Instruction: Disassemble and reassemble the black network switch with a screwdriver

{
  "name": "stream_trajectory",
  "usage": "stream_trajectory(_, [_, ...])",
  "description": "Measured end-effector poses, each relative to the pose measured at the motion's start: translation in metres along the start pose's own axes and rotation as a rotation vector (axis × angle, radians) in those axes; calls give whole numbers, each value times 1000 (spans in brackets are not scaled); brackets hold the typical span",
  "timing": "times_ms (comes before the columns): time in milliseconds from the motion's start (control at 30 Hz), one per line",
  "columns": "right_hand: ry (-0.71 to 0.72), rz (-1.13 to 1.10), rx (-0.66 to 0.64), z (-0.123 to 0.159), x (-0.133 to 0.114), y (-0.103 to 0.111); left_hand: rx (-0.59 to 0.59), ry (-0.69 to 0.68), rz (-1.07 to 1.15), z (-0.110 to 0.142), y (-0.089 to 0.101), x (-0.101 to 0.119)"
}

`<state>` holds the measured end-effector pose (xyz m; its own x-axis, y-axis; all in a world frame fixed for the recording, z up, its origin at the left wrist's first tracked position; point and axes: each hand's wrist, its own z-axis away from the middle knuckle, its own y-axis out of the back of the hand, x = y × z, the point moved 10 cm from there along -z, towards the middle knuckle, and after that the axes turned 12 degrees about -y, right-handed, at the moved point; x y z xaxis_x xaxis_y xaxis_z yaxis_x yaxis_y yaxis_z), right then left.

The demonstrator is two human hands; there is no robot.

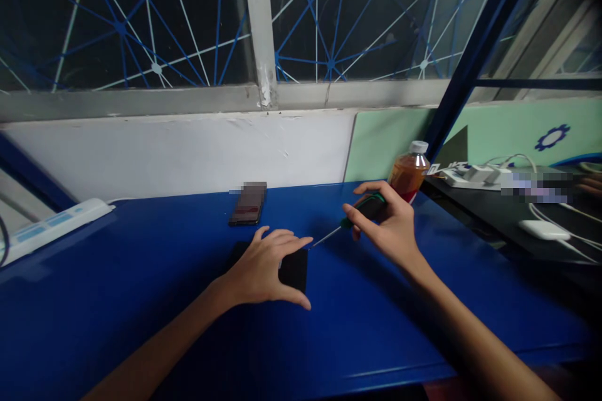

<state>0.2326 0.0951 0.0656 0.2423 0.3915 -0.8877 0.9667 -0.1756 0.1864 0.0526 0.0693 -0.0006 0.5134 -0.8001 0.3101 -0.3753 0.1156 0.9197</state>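
My left hand (258, 266) lies over a flat black object (294, 272) on the blue table, fingers stretched out and thumb spread from them. That hand covers much of the object, so I cannot tell its kind. A screwdriver (370, 207) with a black-and-green handle is gripped in my right hand (397, 232). Its thin metal shaft slants down to the left, and the tip is close to the far right corner of the black object. Whether the tip touches it I cannot tell.
A phone (249, 205) lies on the blue table (141, 301) beyond my left hand. Just behind my right hand stands a bottle (410, 169) of amber drink. White power strips are at far left (61, 225) and right (475, 177). A white charger (543, 230) with cables rests on a black surface.
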Motion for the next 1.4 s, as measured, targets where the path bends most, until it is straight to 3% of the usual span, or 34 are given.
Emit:
stream_trajectory(200, [-2,-45,52,-4,-5,12,-4,-15,8,-1,2,6])
stream_trajectory(467, [25,-125,149,-4,-11,25,220,122,126,6,33,-10])
stream_trajectory(633, [43,-140,183,1,-15,23,329,109,210,6,46,-4])
stream_trajectory(1400, [99,-145,190,8,-23,18,348,72,214,5,48,4])
